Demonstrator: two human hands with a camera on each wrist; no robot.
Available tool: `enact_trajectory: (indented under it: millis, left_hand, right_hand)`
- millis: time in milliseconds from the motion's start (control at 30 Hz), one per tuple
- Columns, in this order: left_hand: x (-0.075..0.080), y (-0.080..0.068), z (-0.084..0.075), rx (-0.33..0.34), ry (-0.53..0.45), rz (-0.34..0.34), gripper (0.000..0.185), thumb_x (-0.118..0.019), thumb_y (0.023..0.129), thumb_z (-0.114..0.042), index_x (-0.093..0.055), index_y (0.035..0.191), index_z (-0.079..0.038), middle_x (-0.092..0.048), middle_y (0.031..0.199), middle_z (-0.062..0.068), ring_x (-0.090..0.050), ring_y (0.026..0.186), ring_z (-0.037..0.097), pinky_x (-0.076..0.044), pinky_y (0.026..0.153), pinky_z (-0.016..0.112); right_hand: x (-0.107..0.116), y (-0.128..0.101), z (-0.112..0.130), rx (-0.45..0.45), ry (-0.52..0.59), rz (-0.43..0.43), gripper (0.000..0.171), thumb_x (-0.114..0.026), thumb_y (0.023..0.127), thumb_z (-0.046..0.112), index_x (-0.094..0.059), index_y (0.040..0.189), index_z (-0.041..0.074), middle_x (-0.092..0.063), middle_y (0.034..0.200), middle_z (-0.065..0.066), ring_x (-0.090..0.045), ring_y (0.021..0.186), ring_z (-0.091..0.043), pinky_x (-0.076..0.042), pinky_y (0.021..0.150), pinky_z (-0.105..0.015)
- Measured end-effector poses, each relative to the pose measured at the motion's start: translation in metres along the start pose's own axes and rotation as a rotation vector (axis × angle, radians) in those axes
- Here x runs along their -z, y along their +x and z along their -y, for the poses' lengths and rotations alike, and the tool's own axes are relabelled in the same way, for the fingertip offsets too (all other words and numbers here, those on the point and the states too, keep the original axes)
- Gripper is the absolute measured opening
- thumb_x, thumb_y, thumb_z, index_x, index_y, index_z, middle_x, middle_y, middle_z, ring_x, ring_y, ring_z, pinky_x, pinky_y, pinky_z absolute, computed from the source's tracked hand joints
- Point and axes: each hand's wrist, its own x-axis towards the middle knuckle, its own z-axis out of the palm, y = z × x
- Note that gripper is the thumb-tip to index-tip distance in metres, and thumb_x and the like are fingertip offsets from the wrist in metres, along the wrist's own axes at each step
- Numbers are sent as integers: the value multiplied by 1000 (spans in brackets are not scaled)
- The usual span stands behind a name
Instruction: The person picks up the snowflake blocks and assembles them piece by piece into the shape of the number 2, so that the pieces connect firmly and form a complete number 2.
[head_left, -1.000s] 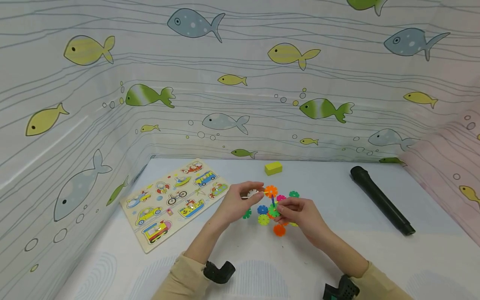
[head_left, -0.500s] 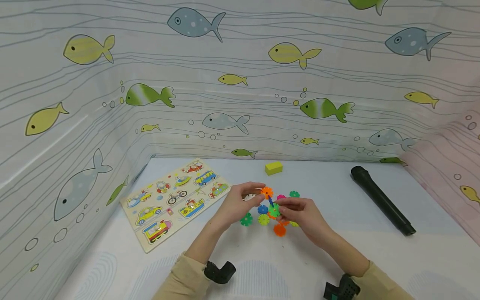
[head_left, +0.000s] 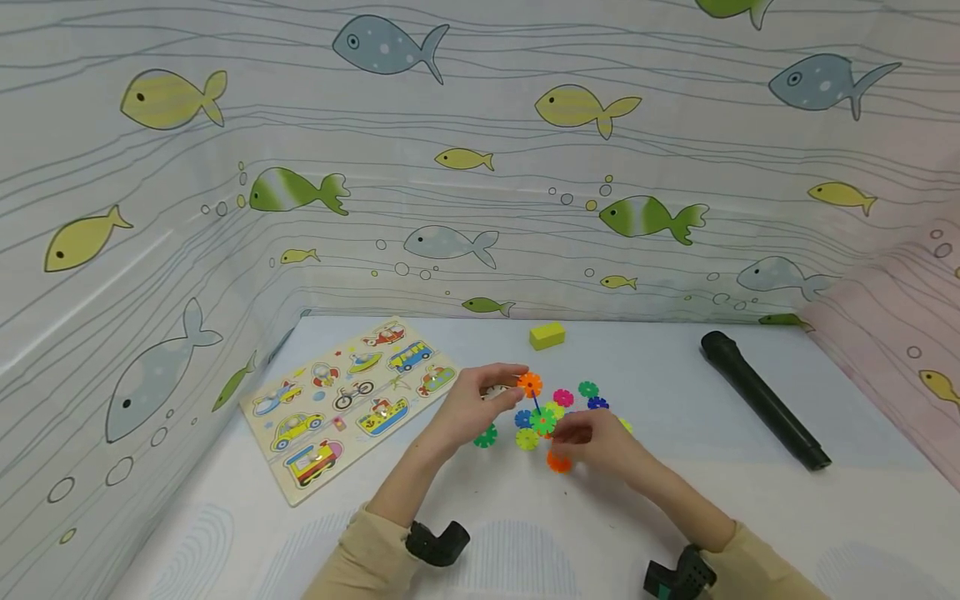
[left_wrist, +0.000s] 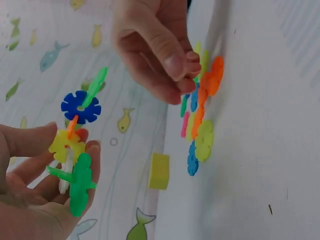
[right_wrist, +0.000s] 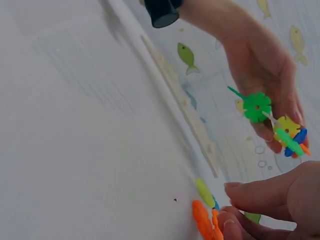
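My left hand (head_left: 510, 385) holds a small build of toothed plastic discs just above the white table (head_left: 750, 517). An orange disc (head_left: 529, 383) tops it in the head view. The left wrist view shows its blue disc (left_wrist: 81, 106) and a green one (left_wrist: 80, 185) against my left fingers (left_wrist: 90, 150). My right hand (head_left: 570, 435) is low over the loose pile of discs (head_left: 563, 397), apart from the build. Its curled fingertips (right_wrist: 230, 222) pinch at an orange disc (right_wrist: 202, 222) lying in the pile. My right thumb (left_wrist: 172, 62) meets the fingers.
A wooden vehicle puzzle board (head_left: 348, 404) lies at the left. A yellow block (head_left: 547, 335) sits near the back wall. A black cylinder (head_left: 761, 398) lies at the right. Fish-patterned walls (head_left: 480, 208) close in the table on three sides.
My right hand let go of the green disc on the build and dropped down and right to the pile. My left hand keeps the build and has barely moved.
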Motion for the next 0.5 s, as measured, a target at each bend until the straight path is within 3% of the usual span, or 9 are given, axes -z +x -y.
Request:
enact_trajectory:
  millis: [200, 500]
  left_hand:
    - [-1, -1, -1, 13, -6, -7, 36, -60, 100, -17, -62, 135, -10, -66, 129, 10, -68, 107, 28, -56, 92, 34]
    - [-2, -2, -2, 22, 8, -10, 35, -60, 100, -16, -62, 135, -11, -67, 129, 7, -65, 112, 23, -55, 94, 34]
  right_hand:
    - [-5, -1, -2, 45, -144, 62, 24, -83, 80, 15, -77, 104, 12, -64, 86, 3, -57, 79, -16, -50, 66, -23]
    - [-6, -3, -4, 102, -220, 58, 22, -83, 80, 11, -76, 101, 11, -61, 83, 4, -54, 76, -14, -48, 64, -22]
